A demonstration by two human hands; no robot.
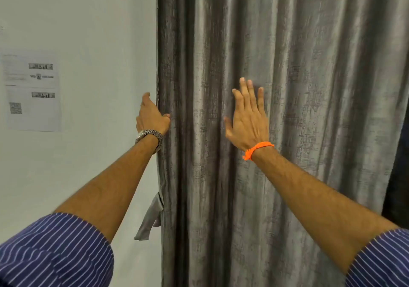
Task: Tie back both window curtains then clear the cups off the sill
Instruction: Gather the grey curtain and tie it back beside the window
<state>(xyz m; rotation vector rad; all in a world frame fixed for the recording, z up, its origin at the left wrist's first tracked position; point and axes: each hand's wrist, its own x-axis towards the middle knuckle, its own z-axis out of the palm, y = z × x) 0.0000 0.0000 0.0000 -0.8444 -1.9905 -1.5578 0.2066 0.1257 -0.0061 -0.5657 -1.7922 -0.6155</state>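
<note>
The left hand [152,116] grips the curtain [276,132] edge; the right hand [247,118] lies flat and open on its folds. The tie [149,218] dangles unused below the left hand; nothing looks tied yet, and no cups or sill show.

From my remote station, the curtain [287,132] runs past the top, bottom and right frame edges, so I see neither its rail nor its hem. It covers whatever lies behind it. The fingers of my left hand [152,116] are tucked behind the curtain's left edge; only the thumb and the back of the hand show. The tie-back strap [150,218] is partly hidden behind the same edge. Print on the wall notice [33,92] is too blurred to read. Both sleeves are cut off at the bottom edge.
</note>
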